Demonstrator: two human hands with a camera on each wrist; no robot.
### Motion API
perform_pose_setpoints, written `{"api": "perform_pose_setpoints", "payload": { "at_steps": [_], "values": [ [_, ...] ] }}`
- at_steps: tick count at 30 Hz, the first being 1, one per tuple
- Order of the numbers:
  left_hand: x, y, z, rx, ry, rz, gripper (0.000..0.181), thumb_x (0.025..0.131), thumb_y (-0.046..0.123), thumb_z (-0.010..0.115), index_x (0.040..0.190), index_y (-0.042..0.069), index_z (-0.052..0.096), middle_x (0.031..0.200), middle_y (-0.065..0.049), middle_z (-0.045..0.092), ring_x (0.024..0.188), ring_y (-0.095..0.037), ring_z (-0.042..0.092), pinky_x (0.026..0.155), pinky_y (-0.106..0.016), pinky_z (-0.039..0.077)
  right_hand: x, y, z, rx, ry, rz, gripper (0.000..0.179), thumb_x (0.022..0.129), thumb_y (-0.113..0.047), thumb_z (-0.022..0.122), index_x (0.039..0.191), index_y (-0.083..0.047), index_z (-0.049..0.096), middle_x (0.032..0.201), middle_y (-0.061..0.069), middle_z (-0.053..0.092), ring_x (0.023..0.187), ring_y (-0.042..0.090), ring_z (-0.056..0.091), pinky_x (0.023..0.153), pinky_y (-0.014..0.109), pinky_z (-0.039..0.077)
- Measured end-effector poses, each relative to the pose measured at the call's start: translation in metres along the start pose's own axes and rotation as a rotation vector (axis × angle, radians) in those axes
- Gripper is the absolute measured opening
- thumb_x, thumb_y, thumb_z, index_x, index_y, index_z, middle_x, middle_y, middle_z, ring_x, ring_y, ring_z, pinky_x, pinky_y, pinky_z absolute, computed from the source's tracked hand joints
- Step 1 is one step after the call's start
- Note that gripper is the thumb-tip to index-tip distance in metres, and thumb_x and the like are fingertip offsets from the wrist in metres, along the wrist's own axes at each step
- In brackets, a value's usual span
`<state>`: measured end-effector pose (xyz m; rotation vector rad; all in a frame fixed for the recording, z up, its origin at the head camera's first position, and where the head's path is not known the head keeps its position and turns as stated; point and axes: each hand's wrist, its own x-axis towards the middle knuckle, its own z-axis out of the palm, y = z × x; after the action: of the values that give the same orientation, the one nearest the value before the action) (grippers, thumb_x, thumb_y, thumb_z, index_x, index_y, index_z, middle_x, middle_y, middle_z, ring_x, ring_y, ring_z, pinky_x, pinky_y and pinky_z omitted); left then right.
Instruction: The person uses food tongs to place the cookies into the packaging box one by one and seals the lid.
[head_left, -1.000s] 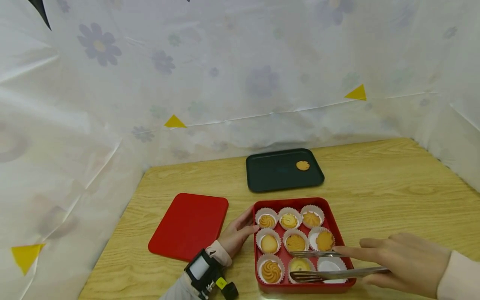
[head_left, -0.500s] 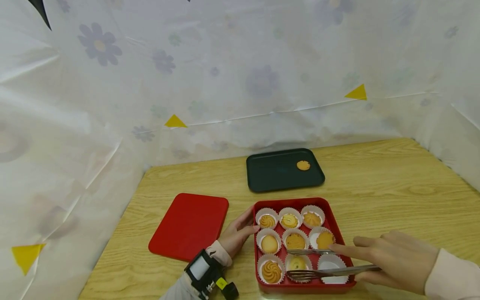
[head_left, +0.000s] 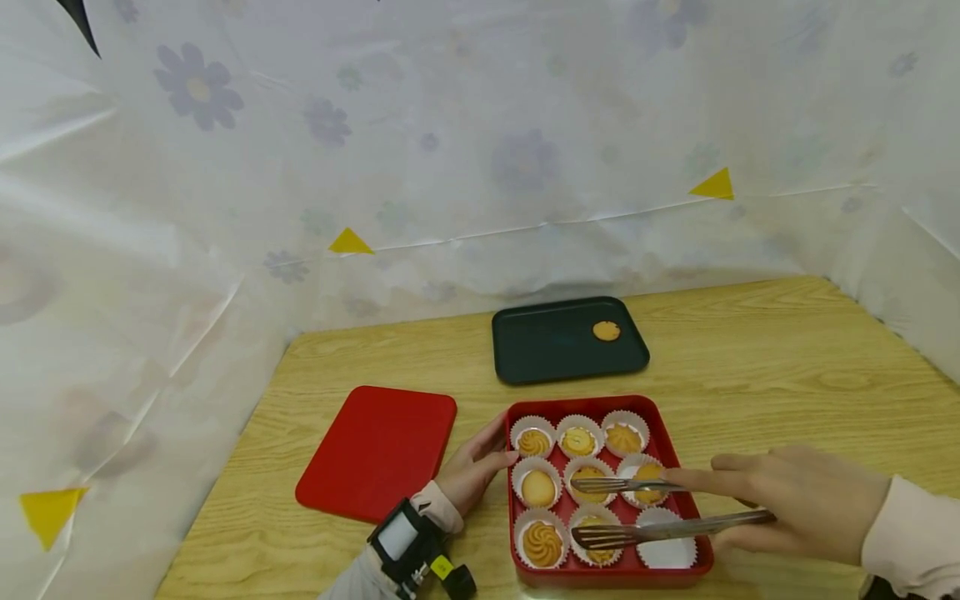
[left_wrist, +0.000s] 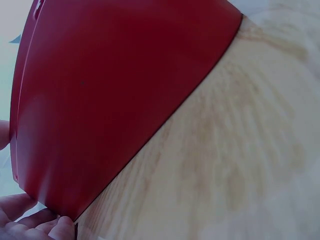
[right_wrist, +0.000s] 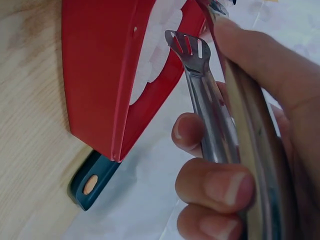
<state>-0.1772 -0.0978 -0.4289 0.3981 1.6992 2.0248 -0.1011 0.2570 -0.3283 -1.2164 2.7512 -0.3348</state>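
Note:
In the head view a red box (head_left: 513,533) holds several cookies in white paper cups. My left hand (head_left: 472,471) grips its left side, thumb on the rim. The box's red wall (left_wrist: 110,100) fills much of the left wrist view. My right hand (head_left: 795,504) grips metal tongs (head_left: 697,527), whose two slotted ends are apart. One end lies over the middle cookie, the other over the front middle cookie (head_left: 592,521); contact cannot be told. A bare paper cup (head_left: 666,552) sits at the box's front right, partly behind the tongs. The slotted tip (right_wrist: 192,50) shows in the right wrist view.
A dark green tray (head_left: 547,346) with one round cookie (head_left: 606,331) stands behind the box. A flat red lid (head_left: 382,450) lies to its left on the wooden table (head_left: 787,358). Floral sheeting (head_left: 465,108) hangs behind the table.
The tongs have first slid slightly left, then shifted a little away from me over the box. The right hand moved with them. My left hand and the box have stayed in place.

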Motion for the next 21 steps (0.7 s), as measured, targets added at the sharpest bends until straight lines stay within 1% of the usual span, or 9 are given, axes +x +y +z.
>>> {"api": "perform_pose_setpoints", "payload": {
  "at_steps": [3,5,7,8,10,12,15,18,21],
  "values": [
    [0.0,0.0,0.0,-0.004,-0.002,0.001,0.068,0.094,0.003,0.051,0.154,0.001,0.019,0.158,-0.02,0.023,0.147,-0.033,0.018,0.119,-0.047,0.016,0.002,0.005,-0.003,0.005,0.025,-0.011,0.061,0.086,-0.047,0.066,0.142,-0.029,0.05,0.104,0.008,0.07,0.054,-0.01,0.041,0.05,0.02,0.047],
    [0.0,0.001,0.001,-0.004,-0.001,0.002,0.068,0.094,0.001,0.05,0.154,0.001,0.018,0.158,-0.02,0.023,0.147,-0.033,0.018,0.119,-0.047,0.016,0.004,0.009,-0.006,0.023,0.024,0.001,0.062,0.087,-0.046,0.066,0.144,-0.029,0.047,0.108,0.009,0.07,0.061,-0.009,0.046,0.053,0.02,0.047],
    [0.0,0.001,0.001,-0.005,0.001,0.0,0.068,0.094,0.001,0.05,0.154,0.001,0.018,0.158,-0.02,0.023,0.147,-0.033,0.018,0.119,-0.047,0.016,0.006,0.014,-0.008,0.032,0.049,0.005,0.062,0.087,-0.045,0.067,0.144,-0.028,0.048,0.109,0.006,0.069,0.068,-0.007,0.049,0.054,0.019,0.046],
    [0.0,0.001,0.001,-0.006,0.003,-0.002,0.068,0.094,0.001,0.05,0.154,0.001,0.018,0.158,-0.02,0.022,0.147,-0.033,0.018,0.119,-0.047,0.016,0.008,0.016,-0.01,0.03,0.054,0.021,0.062,0.087,-0.045,0.067,0.144,-0.029,0.047,0.111,0.006,0.069,0.071,-0.007,0.05,0.054,0.019,0.045],
    [0.0,0.0,0.001,-0.008,0.007,-0.008,0.068,0.094,0.002,0.05,0.154,0.001,0.018,0.158,-0.02,0.022,0.147,-0.033,0.017,0.119,-0.047,0.016,0.011,0.02,-0.012,0.043,0.056,0.051,0.063,0.087,-0.044,0.067,0.145,-0.028,0.047,0.112,0.007,0.068,0.071,-0.006,0.047,0.054,0.019,0.043],
    [0.0,0.0,0.001,-0.009,0.009,-0.011,0.069,0.094,0.002,0.051,0.154,0.001,0.018,0.158,-0.02,0.022,0.147,-0.033,0.017,0.119,-0.047,0.016,0.016,0.024,-0.014,0.022,0.084,0.082,0.064,0.086,-0.043,0.068,0.144,-0.026,0.048,0.111,0.006,0.068,0.071,-0.005,0.048,0.054,0.02,0.044],
    [0.0,0.0,0.001,-0.006,0.009,-0.013,0.068,0.094,0.002,0.05,0.154,0.001,0.018,0.158,-0.02,0.022,0.147,-0.033,0.017,0.119,-0.048,0.016,0.024,0.029,-0.018,-0.008,0.112,0.153,0.065,0.085,-0.045,0.069,0.143,-0.024,0.049,0.111,0.005,0.067,0.071,-0.002,0.051,0.056,0.022,0.046],
    [0.0,0.0,0.001,0.002,0.013,-0.016,0.067,0.094,0.003,0.05,0.154,0.001,0.019,0.158,-0.019,0.022,0.147,-0.033,0.018,0.119,-0.048,0.016,0.033,0.035,-0.023,-0.037,0.149,0.219,0.064,0.085,-0.045,0.069,0.141,-0.019,0.052,0.116,0.009,0.067,0.081,0.007,0.06,0.063,0.029,0.053],
    [0.001,0.0,0.001,0.003,0.013,-0.017,0.067,0.095,0.003,0.05,0.154,0.002,0.019,0.158,-0.019,0.022,0.147,-0.033,0.018,0.119,-0.048,0.016,0.041,0.044,-0.026,-0.049,0.181,0.263,0.063,0.086,-0.043,0.069,0.14,-0.014,0.052,0.117,0.013,0.067,0.084,0.014,0.061,0.067,0.036,0.055]
  ]
}}
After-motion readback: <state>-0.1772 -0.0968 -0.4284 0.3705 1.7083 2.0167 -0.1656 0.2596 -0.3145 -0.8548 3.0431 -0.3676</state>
